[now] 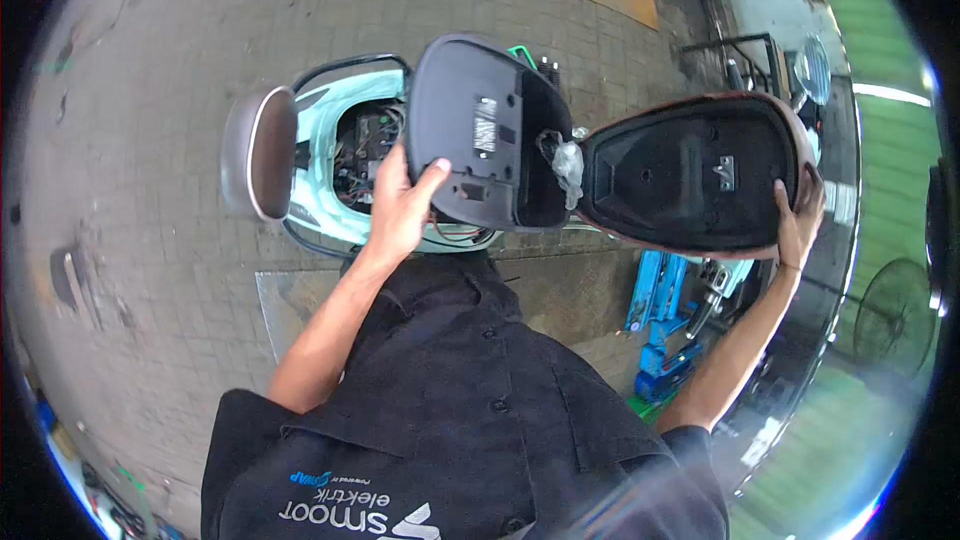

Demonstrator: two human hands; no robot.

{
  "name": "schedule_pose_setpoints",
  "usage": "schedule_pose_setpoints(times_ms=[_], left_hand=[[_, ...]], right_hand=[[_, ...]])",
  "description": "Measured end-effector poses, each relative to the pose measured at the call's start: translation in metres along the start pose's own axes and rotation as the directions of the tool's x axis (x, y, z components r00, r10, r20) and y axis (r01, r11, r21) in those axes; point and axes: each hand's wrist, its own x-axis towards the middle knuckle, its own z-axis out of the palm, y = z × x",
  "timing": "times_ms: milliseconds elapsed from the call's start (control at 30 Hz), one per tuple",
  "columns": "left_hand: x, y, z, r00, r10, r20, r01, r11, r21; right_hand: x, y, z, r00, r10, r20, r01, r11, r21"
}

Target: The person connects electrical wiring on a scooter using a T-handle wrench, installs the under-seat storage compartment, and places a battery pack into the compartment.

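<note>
My left hand (pixel 402 208) grips the lower left edge of a dark grey plastic storage bin (pixel 462 130), its thumb lying on the surface. The bin is tilted up above a mint-green scooter body (pixel 322 155), whose open bay shows wiring (pixel 368 145). My right hand (pixel 800 215) holds the rim at the wide end of the raised scooter seat (pixel 670 180), whose black underside faces me. A clear plastic bag (pixel 568 168) hangs between the bin and the seat. Below the bin, red wires (pixel 450 230) show.
A brown padded backrest (pixel 262 153) stands at the scooter's left end. Blue metal equipment (pixel 655 315) is at the lower right, near a handlebar grip (pixel 708 310). A round fan (pixel 893 315) stands at far right. A metal plate (pixel 290 305) lies on the paved floor.
</note>
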Motion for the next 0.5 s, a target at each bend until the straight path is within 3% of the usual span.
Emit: schedule_pose_setpoints(times_ms=[33, 133, 200, 233, 267, 333, 367, 433, 467, 500], left_hand=[[0.001, 0.001, 0.001, 0.999, 0.029, -0.015, -0.028, 0.996, 0.089], [0.002, 0.003, 0.000, 0.999, -0.014, -0.028, 0.018, 0.988, 0.153], [0.001, 0.002, -0.002, 0.997, -0.059, -0.044, 0.065, 0.985, 0.162], [0.001, -0.002, -0.003, 0.997, -0.066, -0.047, 0.073, 0.982, 0.171], [-0.003, -0.001, 0.001, 0.996, -0.068, -0.059, 0.078, 0.980, 0.185], [-0.012, 0.004, 0.009, 0.973, 0.013, -0.231, 0.046, 0.968, 0.248], [-0.017, -0.009, -0.007, 0.976, -0.112, -0.189, 0.128, 0.989, 0.075], [-0.043, -0.044, -0.017, 0.943, -0.132, -0.306, 0.124, 0.991, -0.044], [-0.046, -0.054, -0.024, 0.942, -0.290, -0.171, 0.337, 0.812, 0.477], [-0.053, -0.063, -0.031, 0.856, -0.495, -0.150, 0.361, 0.363, 0.859]], right_hand=[[-0.006, 0.001, 0.003, 0.999, 0.014, -0.031, -0.021, 0.978, -0.209], [-0.022, -0.020, 0.018, 0.985, -0.004, -0.171, -0.050, 0.950, -0.308], [-0.032, -0.050, 0.039, 0.916, -0.071, -0.395, -0.069, 0.941, -0.331], [-0.040, -0.083, 0.056, 0.869, -0.046, -0.493, -0.007, 0.995, -0.104], [-0.050, -0.106, 0.076, 0.879, -0.126, -0.459, 0.133, 0.991, -0.018], [-0.079, -0.142, 0.139, 0.993, -0.100, -0.069, 0.121, 0.865, 0.487], [-0.098, -0.162, 0.171, 0.972, 0.007, 0.233, -0.154, 0.771, 0.618], [-0.141, -0.177, 0.270, 0.793, -0.032, 0.609, -0.515, 0.499, 0.697], [-0.155, -0.188, 0.305, 0.729, -0.040, 0.684, -0.597, 0.451, 0.663], [-0.156, -0.202, 0.312, 0.626, -0.067, 0.777, -0.697, 0.400, 0.596]])
